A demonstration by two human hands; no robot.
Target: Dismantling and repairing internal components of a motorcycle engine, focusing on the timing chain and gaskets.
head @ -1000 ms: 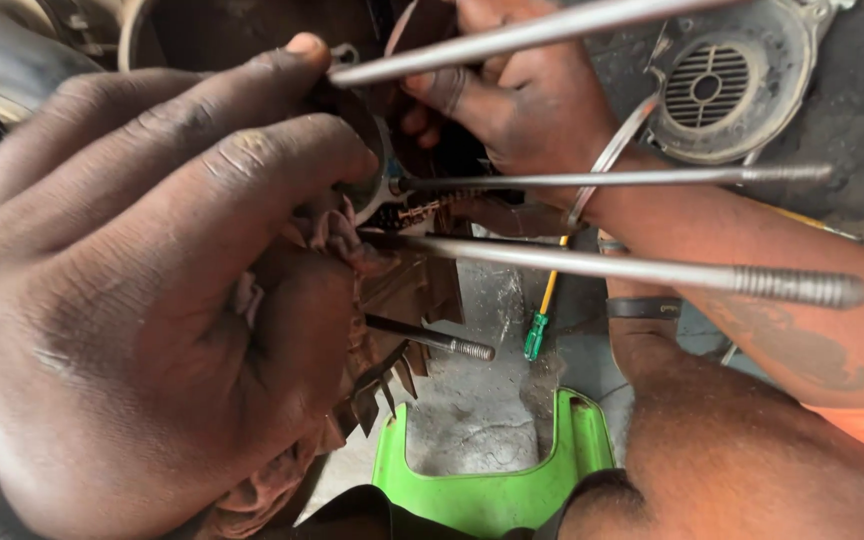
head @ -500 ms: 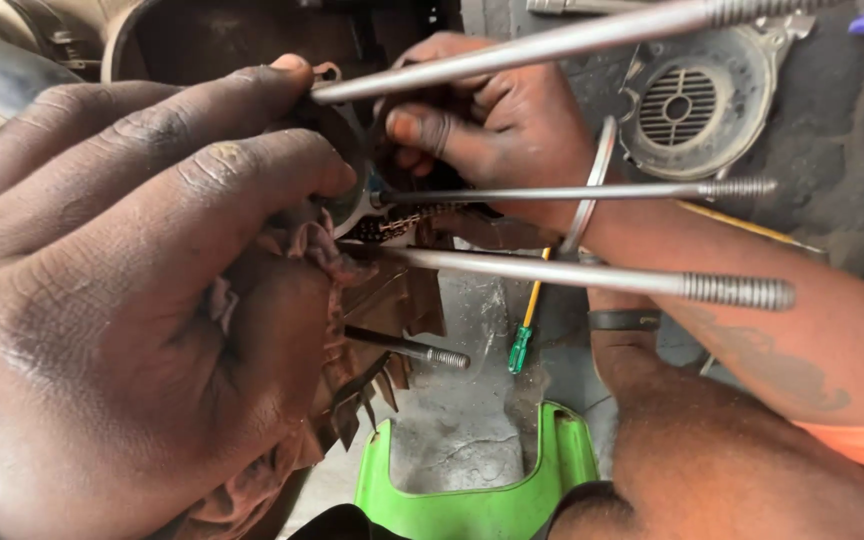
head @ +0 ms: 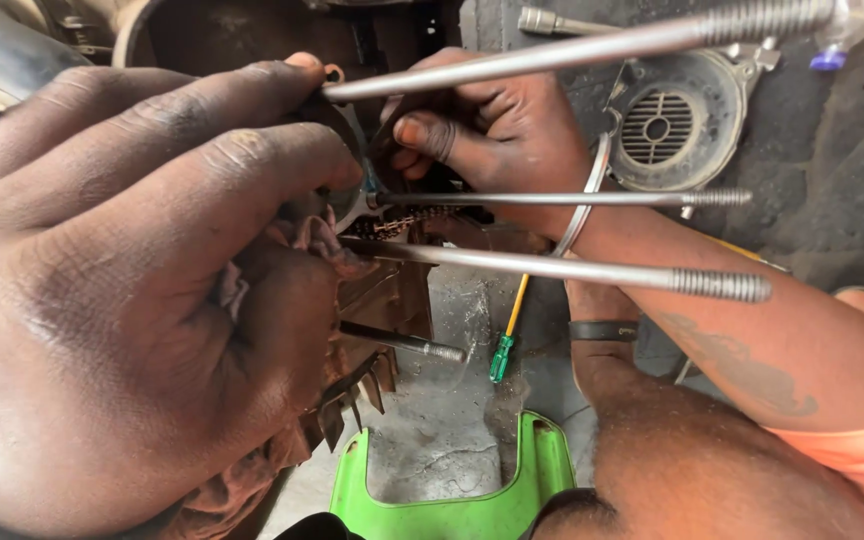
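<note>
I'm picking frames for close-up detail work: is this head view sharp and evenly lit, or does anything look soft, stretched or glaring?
Head view: left hand looms oversized and slightly soft, stretched by the wide lens; threaded rods are crisp with bright sheen; right hand sits in dimmer shade; green stool and concrete floor are daylit.

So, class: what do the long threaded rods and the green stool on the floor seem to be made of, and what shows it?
Threaded rods: probably bare steel, grey with a dull shine and cut threads at the tips. Green stool: likely moulded plastic, bright even colour, smooth rounded edges.
</note>
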